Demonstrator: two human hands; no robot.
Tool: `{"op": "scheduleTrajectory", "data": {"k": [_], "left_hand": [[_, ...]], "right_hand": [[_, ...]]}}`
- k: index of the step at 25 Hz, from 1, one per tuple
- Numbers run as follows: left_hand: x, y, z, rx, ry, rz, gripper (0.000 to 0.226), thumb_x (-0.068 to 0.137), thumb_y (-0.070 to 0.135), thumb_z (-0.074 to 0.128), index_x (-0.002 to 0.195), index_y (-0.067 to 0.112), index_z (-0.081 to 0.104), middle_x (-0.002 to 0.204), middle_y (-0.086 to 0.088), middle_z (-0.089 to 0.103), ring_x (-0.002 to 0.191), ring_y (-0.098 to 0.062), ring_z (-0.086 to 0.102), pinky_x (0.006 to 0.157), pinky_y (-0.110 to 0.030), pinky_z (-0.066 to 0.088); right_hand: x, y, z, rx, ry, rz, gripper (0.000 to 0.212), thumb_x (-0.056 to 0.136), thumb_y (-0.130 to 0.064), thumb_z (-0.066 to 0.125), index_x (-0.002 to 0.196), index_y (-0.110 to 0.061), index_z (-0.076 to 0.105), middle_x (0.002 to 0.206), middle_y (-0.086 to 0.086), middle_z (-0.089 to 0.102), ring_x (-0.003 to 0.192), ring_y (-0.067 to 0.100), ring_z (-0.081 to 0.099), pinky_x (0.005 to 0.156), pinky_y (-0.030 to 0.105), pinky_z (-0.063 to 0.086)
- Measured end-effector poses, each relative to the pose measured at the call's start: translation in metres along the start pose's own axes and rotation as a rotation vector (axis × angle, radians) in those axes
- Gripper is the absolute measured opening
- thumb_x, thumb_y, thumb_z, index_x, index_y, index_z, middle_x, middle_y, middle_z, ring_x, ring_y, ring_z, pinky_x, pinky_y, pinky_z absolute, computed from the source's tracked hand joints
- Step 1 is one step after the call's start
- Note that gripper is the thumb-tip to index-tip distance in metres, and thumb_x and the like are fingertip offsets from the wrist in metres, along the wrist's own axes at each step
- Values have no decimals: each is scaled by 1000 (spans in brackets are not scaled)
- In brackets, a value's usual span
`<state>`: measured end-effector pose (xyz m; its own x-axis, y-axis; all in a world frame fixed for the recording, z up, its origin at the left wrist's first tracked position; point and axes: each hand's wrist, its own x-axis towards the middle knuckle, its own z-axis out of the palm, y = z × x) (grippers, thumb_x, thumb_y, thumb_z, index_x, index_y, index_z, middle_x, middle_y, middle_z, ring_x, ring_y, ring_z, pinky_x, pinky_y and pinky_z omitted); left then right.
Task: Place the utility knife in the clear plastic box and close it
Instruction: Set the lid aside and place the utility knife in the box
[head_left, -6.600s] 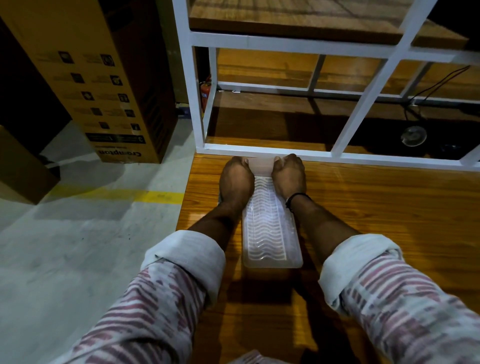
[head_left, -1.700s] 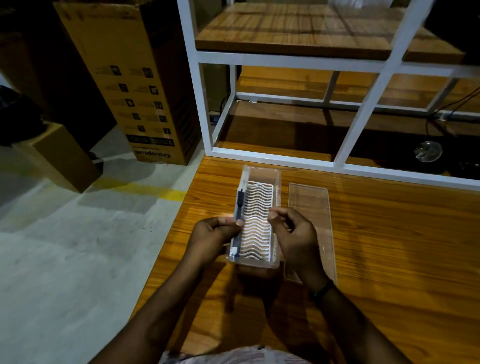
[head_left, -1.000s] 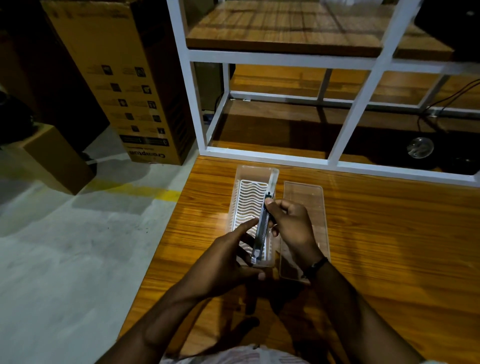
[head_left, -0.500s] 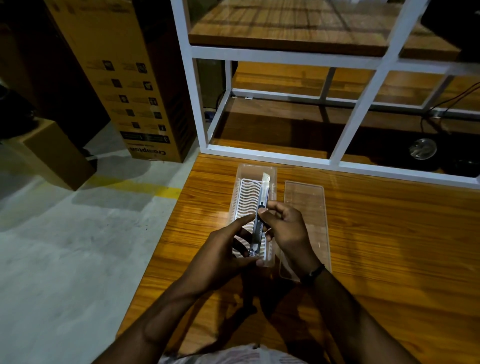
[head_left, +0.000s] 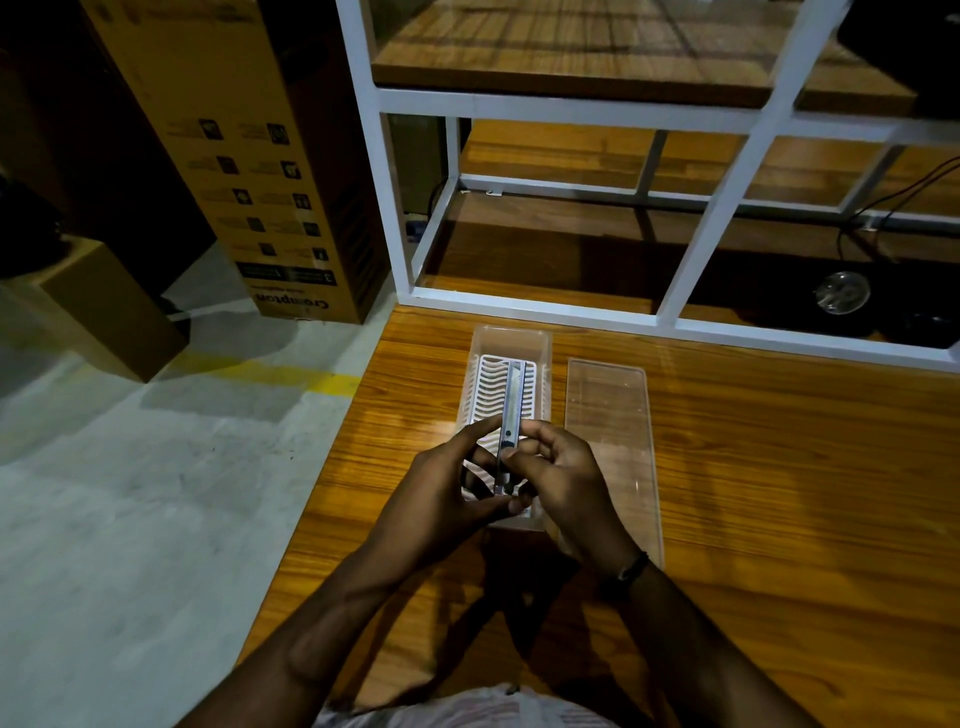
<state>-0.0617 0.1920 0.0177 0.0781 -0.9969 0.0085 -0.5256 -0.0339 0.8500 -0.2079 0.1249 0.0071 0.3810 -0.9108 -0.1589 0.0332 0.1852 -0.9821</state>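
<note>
A slim utility knife (head_left: 511, 405) with a grey metal body is held lengthwise over the clear plastic box (head_left: 543, 347), its far end pointing away from me. My left hand (head_left: 441, 493) pinches its near end and left side. My right hand (head_left: 563, 475) grips its right side with thumb and fingers. The box stands open on the wooden table (head_left: 779, 467) and has a white wavy grid insert (head_left: 485, 389) in its bottom. Its clear lid (head_left: 608, 415) lies flat on the table just right of the box. My hands hide the near end of the box.
A white metal shelf frame (head_left: 675, 296) with wooden boards stands right behind the box. The table's left edge runs close to the box, with concrete floor beyond. Cardboard boxes (head_left: 249, 156) stand on the floor at the left. A cable and a round object (head_left: 841, 292) lie on the low shelf at right.
The knife's extended blade seen half a second ago no longer shows. Both hands still hold the knife over the open box; it now lies more centred over the grid insert.
</note>
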Motion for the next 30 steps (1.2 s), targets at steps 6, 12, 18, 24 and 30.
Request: {"op": "scheduleTrajectory", "data": {"k": [6, 12, 18, 24, 30], "left_hand": [[2, -5, 0, 67, 7, -34, 94, 68, 30, 93, 148, 40, 44, 107, 11, 70, 91, -4, 68, 72, -16, 55], [6, -6, -4, 271, 183, -98, 64, 83, 29, 80, 142, 27, 56, 136, -5, 53, 126, -26, 51, 105, -42, 48], [14, -18, -18, 383, 317, -236, 45, 93, 23, 63, 138, 26, 60, 138, -7, 55, 117, -29, 61, 97, -41, 53], [12, -31, -23, 209, 256, -292, 42, 89, 19, 71, 130, 24, 66, 120, -1, 71, 95, -20, 72, 83, -40, 61], [11, -35, -24, 107, 216, -314, 35, 92, 17, 67, 126, 24, 68, 94, 11, 71, 82, -16, 74, 72, -37, 62]], "right_hand": [[-1, -3, 0, -83, -1, 14, 27, 83, -13, 69, 109, -21, 72, 85, 8, 74, 80, 26, 73, 59, 33, 53], [19, -16, 10, -738, 52, -160, 52, 80, -8, 61, 131, -20, 58, 114, -2, 73, 101, 12, 67, 85, 20, 52], [39, -18, 36, -1006, 27, -180, 59, 82, -9, 59, 140, -10, 45, 122, 15, 66, 107, 34, 64, 84, 35, 55], [53, -8, 54, -996, 54, -3, 35, 78, -2, 61, 113, -4, 59, 113, 21, 65, 103, 39, 63, 74, 33, 50], [57, 2, 57, -1156, 48, 97, 27, 78, -4, 62, 105, -3, 63, 114, 24, 60, 97, 41, 64, 69, 32, 47]]}}
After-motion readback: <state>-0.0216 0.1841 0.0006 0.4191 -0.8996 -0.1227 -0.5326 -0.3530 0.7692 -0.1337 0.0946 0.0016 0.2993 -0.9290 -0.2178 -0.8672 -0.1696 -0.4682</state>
